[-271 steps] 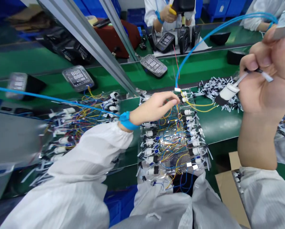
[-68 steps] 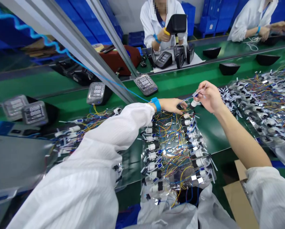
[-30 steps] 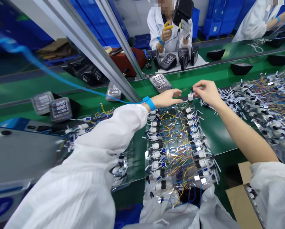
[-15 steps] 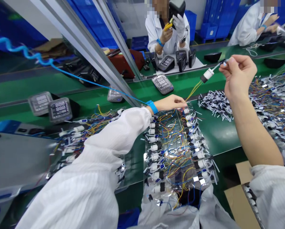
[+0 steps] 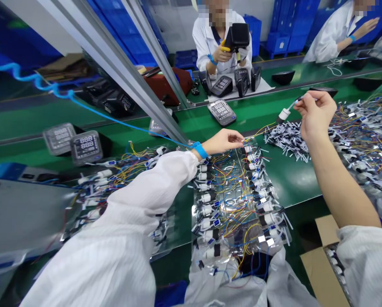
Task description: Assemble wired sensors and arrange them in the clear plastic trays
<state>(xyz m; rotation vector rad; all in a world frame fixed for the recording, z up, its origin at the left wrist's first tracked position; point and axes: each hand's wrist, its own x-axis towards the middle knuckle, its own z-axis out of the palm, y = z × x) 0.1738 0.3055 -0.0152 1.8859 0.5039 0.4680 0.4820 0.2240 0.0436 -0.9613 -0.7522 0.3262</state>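
My right hand (image 5: 317, 113) is raised over the right side of the bench, its fingers pinching the thin tube of a small pump (image 5: 284, 114). The pump has a white and black cylindrical body and hangs left of the fingers. Yellow wires (image 5: 262, 129) stretch from it towards my left hand (image 5: 227, 141), whose thumb and fingers close on the wires at the far end of a clear plastic tray (image 5: 243, 233). Rows of similar pumps (image 5: 207, 210) line both sides of this tray, with coloured wires tangled in the middle.
White tube pieces (image 5: 288, 138) lie heaped beside more wired parts (image 5: 366, 145). Monitors with displays (image 5: 222, 112) stand along the bench. A metal post (image 5: 123, 76) and blue coiled cord (image 5: 114, 117) cross the left. A cardboard box (image 5: 325, 273) sits low right. Co-workers (image 5: 222, 47) face me.
My right hand has lowered and shifted slightly left with the pump, which now hangs nearer the tube heap. My left hand has moved slightly left. The co-worker opposite has lowered a black device.
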